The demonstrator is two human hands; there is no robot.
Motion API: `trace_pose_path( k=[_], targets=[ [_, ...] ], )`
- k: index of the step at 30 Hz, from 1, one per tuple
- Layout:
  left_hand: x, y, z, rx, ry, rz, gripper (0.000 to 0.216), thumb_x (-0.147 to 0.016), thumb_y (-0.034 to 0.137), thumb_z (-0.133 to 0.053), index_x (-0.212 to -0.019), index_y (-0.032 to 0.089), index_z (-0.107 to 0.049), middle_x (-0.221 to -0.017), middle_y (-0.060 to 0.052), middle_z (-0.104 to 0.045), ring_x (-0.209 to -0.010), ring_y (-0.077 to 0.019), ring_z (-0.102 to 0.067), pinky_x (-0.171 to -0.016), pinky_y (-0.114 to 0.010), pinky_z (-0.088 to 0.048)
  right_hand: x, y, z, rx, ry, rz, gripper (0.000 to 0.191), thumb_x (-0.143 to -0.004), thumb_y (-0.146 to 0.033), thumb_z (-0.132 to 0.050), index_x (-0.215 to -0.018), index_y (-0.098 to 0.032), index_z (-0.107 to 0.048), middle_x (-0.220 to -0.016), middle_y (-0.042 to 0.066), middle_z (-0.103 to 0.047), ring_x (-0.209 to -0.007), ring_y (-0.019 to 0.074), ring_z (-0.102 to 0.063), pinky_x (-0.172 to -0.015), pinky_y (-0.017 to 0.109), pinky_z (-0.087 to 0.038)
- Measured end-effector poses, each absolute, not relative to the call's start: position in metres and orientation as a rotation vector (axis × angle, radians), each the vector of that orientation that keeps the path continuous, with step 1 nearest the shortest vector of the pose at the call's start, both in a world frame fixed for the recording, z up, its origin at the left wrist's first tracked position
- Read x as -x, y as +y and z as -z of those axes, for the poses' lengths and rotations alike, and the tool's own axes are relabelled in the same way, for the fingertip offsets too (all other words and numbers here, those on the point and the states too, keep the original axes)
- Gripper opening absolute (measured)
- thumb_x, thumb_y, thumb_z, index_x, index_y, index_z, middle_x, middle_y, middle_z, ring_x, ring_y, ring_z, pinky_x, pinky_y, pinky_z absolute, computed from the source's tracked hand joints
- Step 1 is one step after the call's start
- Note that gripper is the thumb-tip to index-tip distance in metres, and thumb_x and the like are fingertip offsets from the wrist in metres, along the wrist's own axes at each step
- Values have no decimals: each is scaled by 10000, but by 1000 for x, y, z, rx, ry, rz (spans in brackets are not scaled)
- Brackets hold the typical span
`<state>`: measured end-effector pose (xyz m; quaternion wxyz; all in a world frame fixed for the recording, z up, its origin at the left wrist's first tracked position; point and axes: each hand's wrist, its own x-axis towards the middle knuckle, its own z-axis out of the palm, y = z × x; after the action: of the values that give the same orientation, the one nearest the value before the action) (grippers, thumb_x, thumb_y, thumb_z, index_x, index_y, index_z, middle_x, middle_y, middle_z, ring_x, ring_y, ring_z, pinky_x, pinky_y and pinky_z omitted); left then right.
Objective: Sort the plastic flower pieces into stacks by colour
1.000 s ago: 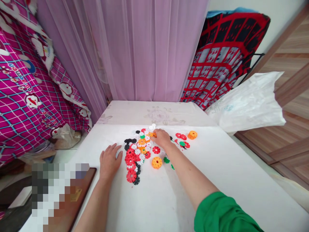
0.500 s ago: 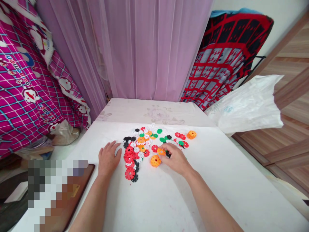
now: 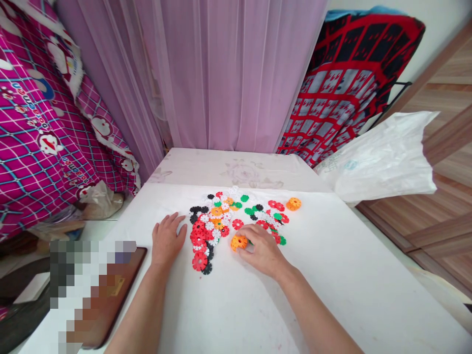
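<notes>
White tabletop (image 3: 221,309) bears orange discs (image 3: 236,244) between hands (image 3: 167,241) (image 3: 262,249), touching the right.

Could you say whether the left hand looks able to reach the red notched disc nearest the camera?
Probably yes: only bare white tabletop shows between the left hand and the red notched disc.

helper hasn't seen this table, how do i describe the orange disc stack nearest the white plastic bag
On the white table, find the scattered notched discs. At their far right edge sits the orange disc stack. Its nearest neighbours are red; a similar orange stack is in the grip of the right hand.
</notes>
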<state>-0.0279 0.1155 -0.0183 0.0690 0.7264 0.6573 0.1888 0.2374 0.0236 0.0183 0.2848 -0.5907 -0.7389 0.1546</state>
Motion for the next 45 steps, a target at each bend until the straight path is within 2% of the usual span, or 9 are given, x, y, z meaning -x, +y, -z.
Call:
trace_pose_path(
  k=[7,10,14,18,25,31,35,40,45],
  targets=[
    [28,116,19,-2188,1989,-567,399,-925,349,-409,-1251,258,-620,-1426,-73,-544,-1364,-283,-422,-1136,-543,-272,-257,49,-14,1559,-1891,-356,169,-825,-192,-564,-931,-238,-687,-1021,30,-696,-998,182,-618,-904,332,-466],
    [28,116,20,-2188,1994,-582,388,-921,346,-420,-1240,274,-628,-1420,-69,-551,-1360,-281,-427,-1133,-544,-275,-260,83,-15,1745,-1876,-322,213,-843,-173,-525,-946,-236,-700,-989,24,-705,-885,162,-641,-836,299,-479],
    [28,117,20,-2178,1992,-583,385,-920,336,-423,-1244,281,-625,-1416,-67,-556,-1359,-277,-428,-1133,-543,-274,-249,130,-17,1941,-2019,-261,291,-866,-178,-508,-1085,-248,-688,-1127,45,-687,-984,178,-634,-880,293,-462],
    [29,117,22,-2170,1990,-567,389,-923,339,-417,-1249,269,-616,-1428,-67,-544,-1372,-275,-412,-1139,-544,-261,-237,159,-16,1935,-2109,-274,301,-792,-161,-592,-1050,-272,-699,-1180,37,-674,-1084,228,-596,-905,320,-450],
    [30,117,24,-2161,1990,-593,385,-922,352,-419,-1248,288,-613,-1431,-55,-542,-1369,-268,-413,-1144,-522,-258,-236,176,-12,1954,-2110,-356,318,-745,-218,-666,-1056,-280,-677,-1147,30,-676,-1093,229,-590,-901,314,-445],
    [29,117,23,-2168,1993,-564,393,-924,346,-409,-1255,274,-607,-1444,-57,-528,-1375,-274,-407,-1143,-530,-258,-249,164,-10,2071,-1919,-462,503,-712,-281,-715,-1199,-236,-592,-1098,43,-668,-941,183,-642,-831,288,-477],
    [28,117,21,-2165,1996,-521,406,-931,351,-393,-1269,261,-600,-1445,-55,-526,-1387,-275,-392,-1147,-535,-250,-261,133,-18,2011,-1781,-524,423,-734,-289,-694,-1145,-216,-628,-1170,55,-621,-962,164,-625,-846,273,-468],
    [27,117,18,-2162,1996,-520,407,-936,354,-384,-1269,263,-601,-1441,-55,-531,-1385,-272,-394,-1147,-533,-248,-266,72,-27,1757,-1701,-676,322,-696,-278,-698,-1012,-226,-663,-1014,14,-636,-877,157,-600,-776,279,-464],
    [27,116,18,-2175,1997,-540,407,-932,357,-388,-1264,256,-602,-1440,-61,-531,-1377,-271,-405,-1146,-534,-254,-252,33,-32,1709,-1823,-638,279,-686,-211,-670,-962,-248,-660,-966,-4,-645,-862,164,-588,-777,291,-440]
  ],
)
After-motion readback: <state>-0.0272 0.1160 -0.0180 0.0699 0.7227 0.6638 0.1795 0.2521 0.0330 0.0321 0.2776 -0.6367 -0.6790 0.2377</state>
